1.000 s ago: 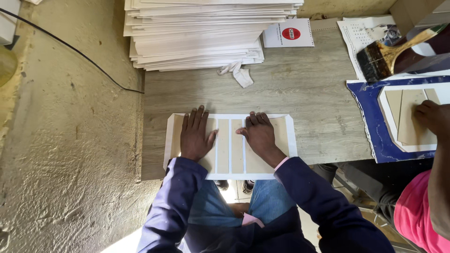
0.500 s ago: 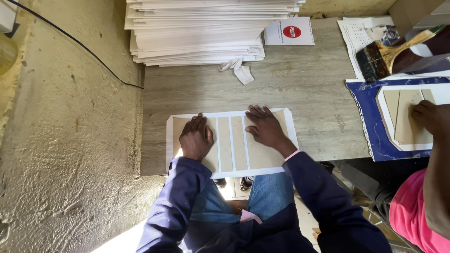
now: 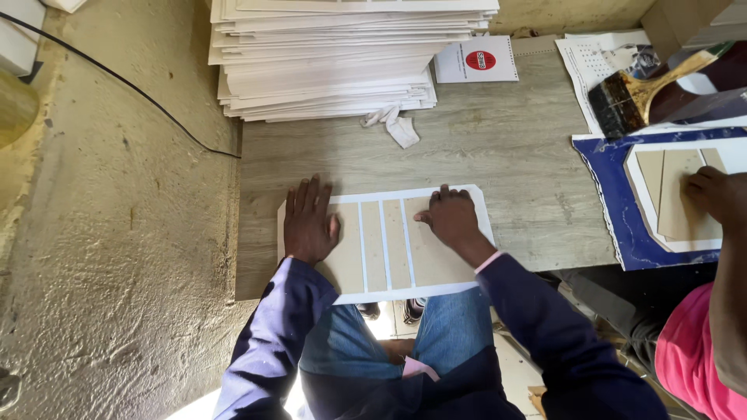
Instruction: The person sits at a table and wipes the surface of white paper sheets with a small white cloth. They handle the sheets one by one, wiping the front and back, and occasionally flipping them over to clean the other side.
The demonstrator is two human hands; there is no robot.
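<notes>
While your left hand (image 3: 308, 225) and right hand (image 3: 451, 222) press flat, fingers spread, on the white sheet (image 3: 387, 243) of tan board strips, you're likely smoothing; next, firm even rubbing

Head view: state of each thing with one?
Left hand: flat, fingers spread, pressing sheet.
Right hand: flat on sheet, empty.
Sheet: flat on table, brown panels up, near edge overhanging.
Stack: piled, edges uneven.
Brush: lying down, unheld.
Rag: crumpled.
Co-worker's hand: pressing another sheet.

Soft, even daylight; sharp focus, faint shadows.
</notes>
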